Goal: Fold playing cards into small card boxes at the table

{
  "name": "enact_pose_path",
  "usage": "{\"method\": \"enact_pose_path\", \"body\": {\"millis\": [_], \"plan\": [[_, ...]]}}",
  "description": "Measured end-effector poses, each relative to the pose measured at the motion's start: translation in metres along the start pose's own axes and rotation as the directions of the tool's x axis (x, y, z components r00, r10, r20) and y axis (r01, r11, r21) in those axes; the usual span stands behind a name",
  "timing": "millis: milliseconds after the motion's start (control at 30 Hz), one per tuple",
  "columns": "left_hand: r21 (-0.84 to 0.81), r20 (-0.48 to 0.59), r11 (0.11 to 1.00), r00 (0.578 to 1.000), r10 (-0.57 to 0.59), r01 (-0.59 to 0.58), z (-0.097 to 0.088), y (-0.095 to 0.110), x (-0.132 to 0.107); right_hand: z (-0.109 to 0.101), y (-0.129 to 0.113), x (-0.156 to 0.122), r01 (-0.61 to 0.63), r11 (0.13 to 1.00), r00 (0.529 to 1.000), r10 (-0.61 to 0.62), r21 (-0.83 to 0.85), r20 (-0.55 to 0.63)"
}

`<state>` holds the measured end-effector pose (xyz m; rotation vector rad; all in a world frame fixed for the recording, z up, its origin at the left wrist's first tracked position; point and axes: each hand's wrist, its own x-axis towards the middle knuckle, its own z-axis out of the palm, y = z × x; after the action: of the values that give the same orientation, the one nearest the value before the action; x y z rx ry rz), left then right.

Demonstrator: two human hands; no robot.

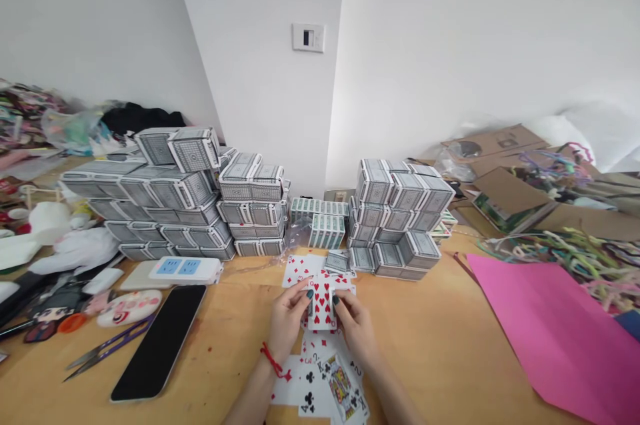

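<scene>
Between my two hands is a playing card with red hearts (323, 308), face up and pinched at its sides. My left hand (287, 321), with a red string bracelet at the wrist, closes on its left edge. On its right edge, my right hand (355, 325) is closed too; both thumbs have dark nails. Whether more cards lie behind it, I cannot tell. Loose cards are spread beneath and around the hands, among them a king of clubs (341, 388) and a four of clubs (309, 395). Just beyond lies a small grey patterned piece (337, 261).
Stacked grey blocks of folded cards stand at left (183, 188) and right (400, 195), with green-patterned blocks (327, 230) between. Left are a phone (160, 345), thread snips (107, 348) and a white power strip (185, 269). Pink paper (545, 338) and cardboard boxes (510, 191) lie right.
</scene>
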<state>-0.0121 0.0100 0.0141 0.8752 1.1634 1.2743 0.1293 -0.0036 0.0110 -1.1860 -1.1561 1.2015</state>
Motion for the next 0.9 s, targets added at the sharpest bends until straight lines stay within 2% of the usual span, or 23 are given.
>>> {"method": "enact_pose_path", "body": {"millis": [67,167,500,767,900], "plan": [[-0.003,0.003,1.0,1.0,-0.018,0.018,0.001,0.001,0.0,-0.002,0.002,0.002,-0.075,0.991,0.997,0.074,0.114,0.015],[-0.016,-0.001,0.999,0.999,-0.043,0.043,0.003,0.002,-0.001,-0.003,0.002,0.003,-0.111,0.976,0.993,0.102,0.189,0.056],[0.004,0.047,1.0,0.999,-0.013,0.013,0.004,-0.008,-0.003,-0.002,0.003,0.002,-0.113,0.962,0.992,0.096,0.249,0.078],[0.204,0.094,0.975,0.993,0.07,-0.087,0.0,-0.01,-0.003,-0.005,-0.003,0.002,-0.128,0.954,0.992,0.117,0.272,0.056],[0.252,0.131,0.96,0.987,0.088,-0.119,-0.001,-0.006,-0.003,-0.005,-0.006,0.002,-0.115,0.964,0.993,0.105,0.24,0.053]]}}
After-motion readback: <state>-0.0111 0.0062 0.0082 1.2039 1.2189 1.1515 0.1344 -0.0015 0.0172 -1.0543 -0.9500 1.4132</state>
